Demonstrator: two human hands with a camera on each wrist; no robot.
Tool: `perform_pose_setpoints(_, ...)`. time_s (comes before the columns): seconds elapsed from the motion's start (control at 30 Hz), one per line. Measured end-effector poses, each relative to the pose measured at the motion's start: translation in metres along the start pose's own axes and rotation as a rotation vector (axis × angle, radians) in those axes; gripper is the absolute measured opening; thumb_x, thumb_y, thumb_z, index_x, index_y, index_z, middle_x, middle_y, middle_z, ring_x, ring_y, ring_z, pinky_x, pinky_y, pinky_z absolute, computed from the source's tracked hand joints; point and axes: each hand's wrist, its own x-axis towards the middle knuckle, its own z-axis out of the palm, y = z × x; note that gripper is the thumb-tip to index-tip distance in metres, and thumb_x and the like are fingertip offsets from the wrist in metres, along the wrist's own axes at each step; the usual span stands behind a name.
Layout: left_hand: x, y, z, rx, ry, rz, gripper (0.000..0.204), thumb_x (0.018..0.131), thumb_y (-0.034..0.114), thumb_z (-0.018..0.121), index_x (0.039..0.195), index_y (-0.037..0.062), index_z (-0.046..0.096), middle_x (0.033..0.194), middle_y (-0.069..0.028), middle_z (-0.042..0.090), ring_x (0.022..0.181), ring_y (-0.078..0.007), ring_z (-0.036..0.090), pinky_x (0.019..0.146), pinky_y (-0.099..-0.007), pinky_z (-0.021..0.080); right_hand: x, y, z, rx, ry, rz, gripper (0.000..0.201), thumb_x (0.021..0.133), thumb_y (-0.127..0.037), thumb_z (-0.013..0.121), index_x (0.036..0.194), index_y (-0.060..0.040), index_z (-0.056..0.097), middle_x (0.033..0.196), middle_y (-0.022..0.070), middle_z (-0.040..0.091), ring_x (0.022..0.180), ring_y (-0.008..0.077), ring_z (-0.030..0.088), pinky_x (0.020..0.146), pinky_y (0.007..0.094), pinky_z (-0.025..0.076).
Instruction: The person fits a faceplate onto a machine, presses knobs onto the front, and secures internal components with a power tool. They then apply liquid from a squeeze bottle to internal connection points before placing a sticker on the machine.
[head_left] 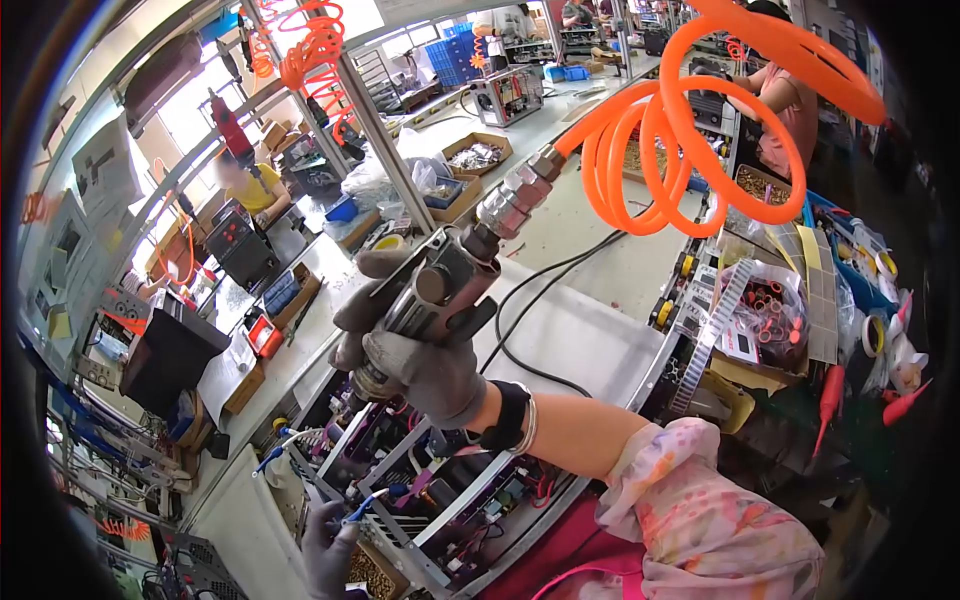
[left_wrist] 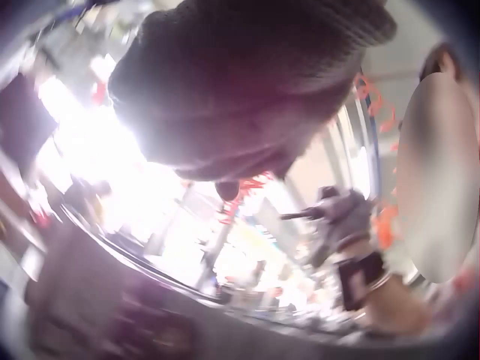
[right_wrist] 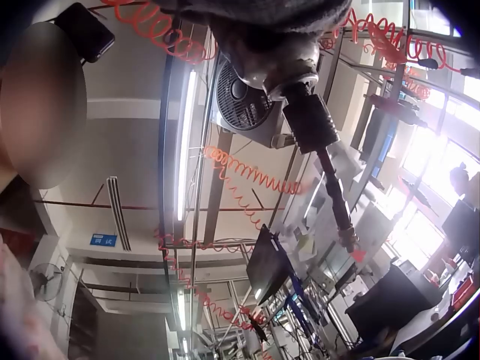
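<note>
My right hand (head_left: 425, 370), in a grey glove, grips a pistol-shaped air screwdriver (head_left: 432, 285) above the bench. An orange coiled hose (head_left: 690, 150) joins it through a metal coupling (head_left: 518, 195). In the right wrist view, a long bit (right_wrist: 335, 191) sticks out of its black chuck (right_wrist: 310, 124). At the bottom of the head view is my gloved left hand (head_left: 328, 550), beside a blue-ended cable (head_left: 366, 505) and an open metal chassis (head_left: 400, 525) with electronics inside. The left wrist view shows that glove (left_wrist: 232, 90) large and blurred; I cannot tell whether it holds anything.
A cardboard box of small brass-coloured parts (head_left: 372, 572) sits near my left hand. Black cables (head_left: 530, 360) cross the white bench. To the right are a bag of red-ended parts (head_left: 768, 315) and blue bins (head_left: 850, 260). A person in yellow (head_left: 255, 190) works across the bench.
</note>
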Motion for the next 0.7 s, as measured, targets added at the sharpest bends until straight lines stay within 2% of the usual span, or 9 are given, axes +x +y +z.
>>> perform_pose_setpoints(0.07, 0.004, 0.035, 0.016, -0.021, -0.111, -0.027, 0.025, 0.083, 0.010, 0.060, 0.105, -0.0019, 0.062, 0.087, -0.0047, 0.063, 0.076, -0.0092, 0.056, 0.069, -0.0217, 0.044, -0.001, -0.004, 0.000, -0.074, -0.010, 0.031, 0.051, 0.080, 0.008, 0.053, 0.128, -0.0056, 0.039, 0.094, 0.0078, 0.061, 0.077, 0.0155, 0.064, 0.058, 0.0266, 0.051)
perform_pose_setpoints(0.1, 0.010, 0.035, 0.020, -0.021, -0.113, 0.001, 0.023, 0.083, 0.005, 0.059, 0.104, -0.0027, 0.063, 0.089, -0.0059, 0.064, 0.078, -0.0100, 0.059, 0.072, -0.0218, 0.046, -0.001, -0.002, 0.000, -0.027, -0.039, 0.002, 0.060, 0.080, 0.005, 0.050, 0.136, -0.0067, 0.034, 0.099, 0.0108, 0.062, 0.080, 0.0199, 0.064, 0.074, 0.0370, 0.054)
perform_pose_setpoints(0.2, 0.028, 0.058, 0.043, -0.252, -0.115, -0.025, 0.019, 0.082, 0.002, 0.060, 0.100, -0.0038, 0.065, 0.090, -0.0063, 0.065, 0.080, -0.0124, 0.062, 0.073, -0.0234, 0.049, -0.003, -0.017, 0.006, -0.139, 0.104, 0.112, 0.047, 0.083, 0.008, 0.045, 0.128, -0.0041, 0.039, 0.088, 0.0141, 0.061, 0.074, 0.0223, 0.062, 0.073, 0.0383, 0.054)
perform_pose_setpoints(0.3, 0.062, 0.062, 0.061, -0.175, -0.243, -0.114, 0.020, 0.087, 0.011, 0.060, 0.102, -0.0004, 0.066, 0.083, -0.0009, 0.064, 0.073, -0.0091, 0.057, 0.066, -0.0225, 0.047, 0.000, -0.025, -0.038, -0.499, -0.172, 0.015, 0.042, 0.086, -0.003, 0.048, 0.127, -0.0026, 0.040, 0.090, 0.0148, 0.061, 0.076, 0.0223, 0.062, 0.076, 0.0418, 0.053)
perform_pose_setpoints(0.33, 0.073, 0.063, 0.067, -0.066, -0.311, 0.113, 0.021, 0.089, 0.016, 0.060, 0.101, 0.0002, 0.067, 0.078, -0.0013, 0.063, 0.071, -0.0085, 0.056, 0.064, -0.0237, 0.046, 0.003, -0.021, -0.029, -0.437, -0.165, -0.049, 0.043, 0.086, -0.004, 0.049, 0.128, -0.0015, 0.039, 0.091, 0.0145, 0.061, 0.075, 0.0217, 0.062, 0.074, 0.0410, 0.054)
perform_pose_setpoints(0.43, 0.103, 0.054, 0.087, 0.381, -0.453, 0.271, 0.028, 0.089, 0.030, 0.060, 0.091, 0.0026, 0.066, 0.075, -0.0163, 0.062, 0.067, -0.0288, 0.059, 0.065, -0.0387, 0.046, 0.011, -0.021, -0.001, -0.162, -0.057, -0.167, 0.049, 0.085, -0.001, 0.048, 0.132, 0.0013, 0.036, 0.094, 0.0135, 0.061, 0.074, 0.0199, 0.063, 0.068, 0.0388, 0.056)
perform_pose_setpoints(0.53, 0.114, 0.056, 0.089, 0.363, -0.595, 0.070, 0.032, 0.090, 0.036, 0.061, 0.090, 0.0044, 0.066, 0.063, -0.0139, 0.057, 0.059, -0.0268, 0.055, 0.061, -0.0385, 0.044, 0.013, -0.017, -0.004, -0.255, -0.053, -0.032, 0.052, 0.080, 0.002, 0.049, 0.131, 0.0015, 0.038, 0.091, 0.0128, 0.061, 0.073, 0.0198, 0.064, 0.068, 0.0367, 0.056)
perform_pose_setpoints(0.57, 0.115, 0.055, 0.089, 0.334, -0.603, 0.070, 0.026, 0.092, 0.027, 0.059, 0.085, 0.0037, 0.067, 0.058, -0.0062, 0.055, 0.053, -0.0107, 0.051, 0.055, -0.0294, 0.043, 0.012, -0.013, -0.005, -0.293, -0.057, 0.019, 0.052, 0.079, 0.003, 0.049, 0.131, 0.0014, 0.039, 0.090, 0.0125, 0.061, 0.073, 0.0195, 0.064, 0.067, 0.0354, 0.056)
perform_pose_setpoints(0.7, 0.115, 0.061, 0.089, 0.414, -0.582, 0.161, 0.033, 0.089, 0.036, 0.063, 0.086, 0.0027, 0.066, 0.056, -0.0056, 0.054, 0.053, -0.0114, 0.050, 0.054, -0.0308, 0.041, 0.009, 0.002, -0.005, -0.353, -0.086, 0.175, 0.053, 0.076, 0.008, 0.053, 0.127, 0.0016, 0.043, 0.089, 0.0100, 0.061, 0.071, 0.0180, 0.065, 0.063, 0.0287, 0.054)
